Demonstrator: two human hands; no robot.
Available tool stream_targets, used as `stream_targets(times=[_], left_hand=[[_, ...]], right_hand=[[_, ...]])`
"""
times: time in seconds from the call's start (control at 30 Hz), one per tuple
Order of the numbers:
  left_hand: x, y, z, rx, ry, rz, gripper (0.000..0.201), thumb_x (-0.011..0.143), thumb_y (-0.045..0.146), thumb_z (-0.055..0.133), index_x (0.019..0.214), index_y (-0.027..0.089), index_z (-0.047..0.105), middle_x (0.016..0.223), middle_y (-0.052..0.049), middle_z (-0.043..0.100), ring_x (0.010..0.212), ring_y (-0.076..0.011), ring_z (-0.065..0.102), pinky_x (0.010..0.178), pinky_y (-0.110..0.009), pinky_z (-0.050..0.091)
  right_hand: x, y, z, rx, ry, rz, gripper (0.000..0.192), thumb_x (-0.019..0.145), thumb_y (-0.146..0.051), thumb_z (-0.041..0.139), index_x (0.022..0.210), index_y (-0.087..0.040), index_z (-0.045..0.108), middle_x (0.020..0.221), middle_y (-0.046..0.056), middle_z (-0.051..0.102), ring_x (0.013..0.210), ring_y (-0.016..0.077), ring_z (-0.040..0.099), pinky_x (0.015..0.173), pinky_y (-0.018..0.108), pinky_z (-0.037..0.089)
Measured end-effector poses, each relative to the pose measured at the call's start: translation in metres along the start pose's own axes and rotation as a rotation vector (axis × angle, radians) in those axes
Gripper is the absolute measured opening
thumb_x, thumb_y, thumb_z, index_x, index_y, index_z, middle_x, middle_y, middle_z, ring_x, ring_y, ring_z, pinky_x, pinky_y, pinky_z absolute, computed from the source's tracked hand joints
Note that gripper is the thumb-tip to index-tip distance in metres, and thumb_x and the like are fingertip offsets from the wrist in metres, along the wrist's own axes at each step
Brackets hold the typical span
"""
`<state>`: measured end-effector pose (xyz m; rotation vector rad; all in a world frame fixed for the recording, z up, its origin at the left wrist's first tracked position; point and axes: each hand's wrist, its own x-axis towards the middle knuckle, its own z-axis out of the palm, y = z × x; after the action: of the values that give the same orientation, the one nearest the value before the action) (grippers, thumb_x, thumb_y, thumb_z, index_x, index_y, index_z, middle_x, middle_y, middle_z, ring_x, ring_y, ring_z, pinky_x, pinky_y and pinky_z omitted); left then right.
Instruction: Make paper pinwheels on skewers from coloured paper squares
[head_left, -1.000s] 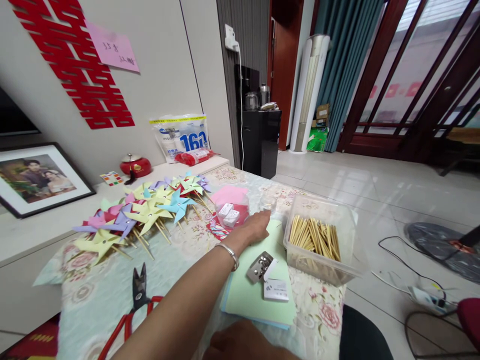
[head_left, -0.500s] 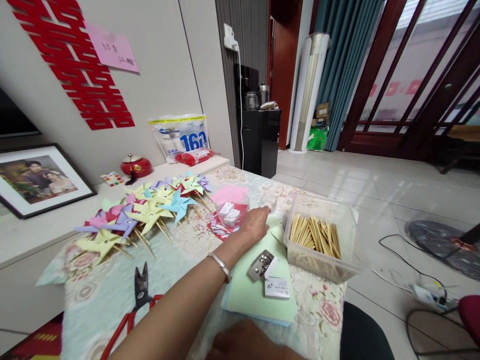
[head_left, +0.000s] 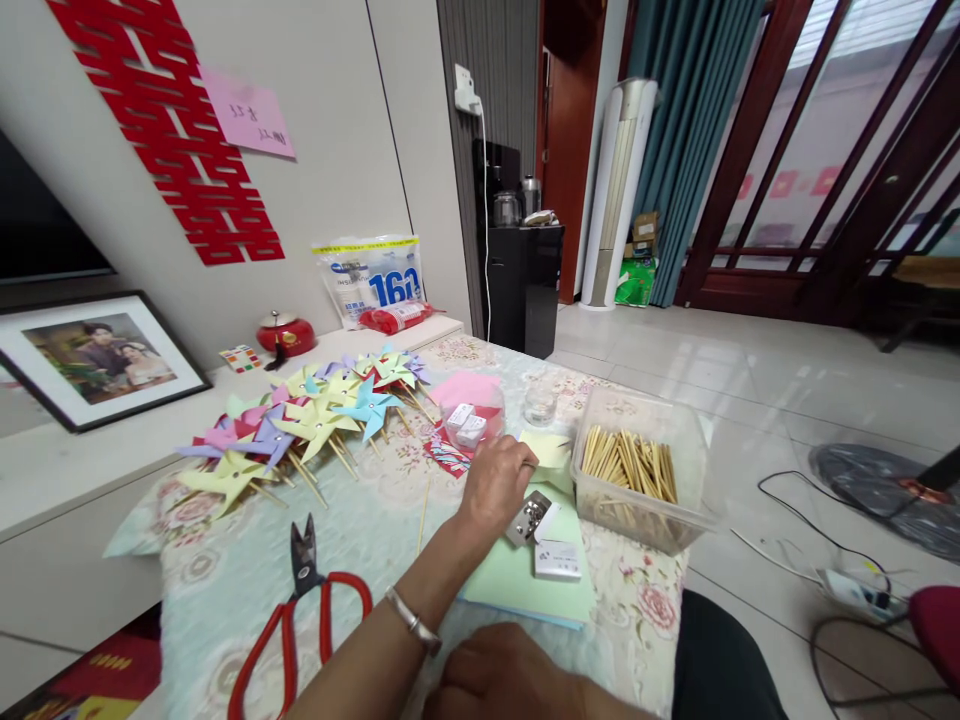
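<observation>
My left hand, with a silver bracelet on its wrist, reaches over the stacked green paper. Its fingers are pinched beside a pale yellow paper piece; whatever they hold is too small to make out. Just below those fingers lies an opened small box of metal pins, and under it a white box. Near the bottom edge, my right hand is curled closed, its contents hidden. Red-handled pliers rest on the cloth to the left. A thin stick lies beside my left forearm.
Paper pinwheels on sticks are heaped at the left. A clear plastic tub of wooden sticks stands at the right. Behind are a round clear container and a bag with small white boxes. A framed photo leans against the wall.
My left hand has drawn back toward me from the round clear container, which now shows. The view has shifted slightly left, revealing more of the pliers. My right hand remains low and curled.
</observation>
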<state>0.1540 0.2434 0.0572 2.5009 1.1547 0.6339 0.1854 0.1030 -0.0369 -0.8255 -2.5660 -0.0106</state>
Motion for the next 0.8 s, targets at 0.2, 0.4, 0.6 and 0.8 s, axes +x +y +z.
stream_targets(times=[0.2,0.4,0.6,0.8], left_hand=[[-0.016,-0.006,0.005,-0.099,0.118,-0.025,0.016,0.085,0.009,0.061,0.087,0.023,0.070,0.093,-0.004,0.074,0.099,-0.0226,0.066,0.092,-0.036,0.047],[-0.024,-0.011,-0.010,-0.303,0.270,-0.101,0.015,0.084,0.014,0.060,0.088,0.024,0.071,0.094,-0.001,0.076,0.092,-0.0192,0.069,0.087,-0.032,0.051],[-0.057,-0.013,-0.025,-0.930,0.495,-0.399,0.012,0.075,0.030,0.070,0.083,0.021,0.070,0.082,-0.001,0.077,0.076,-0.0195,0.070,0.072,-0.031,0.054],[-0.090,-0.017,-0.020,-1.519,0.533,-0.505,0.035,0.066,0.034,0.084,0.091,0.015,0.069,0.084,-0.006,0.078,0.076,-0.0200,0.073,0.074,-0.030,0.056]], right_hand=[[0.003,0.000,-0.009,-0.055,-0.010,0.005,0.029,0.099,-0.031,0.050,0.072,-0.022,0.049,0.066,-0.006,0.059,0.052,0.0100,0.050,0.046,0.025,0.030],[0.003,-0.013,-0.043,0.049,0.164,0.078,0.020,0.102,-0.031,0.048,0.086,-0.023,0.056,0.074,-0.004,0.063,0.067,0.0126,0.058,0.062,0.025,0.043],[0.012,0.000,-0.099,0.188,0.504,0.133,0.033,0.096,-0.030,0.056,0.128,-0.023,0.051,0.117,0.010,0.066,0.108,0.0239,0.062,0.095,0.038,0.050],[0.034,0.058,-0.140,0.519,0.753,0.543,0.061,0.096,-0.051,0.052,0.151,-0.029,0.038,0.158,0.010,0.037,0.142,0.0359,0.038,0.107,0.057,0.041]])
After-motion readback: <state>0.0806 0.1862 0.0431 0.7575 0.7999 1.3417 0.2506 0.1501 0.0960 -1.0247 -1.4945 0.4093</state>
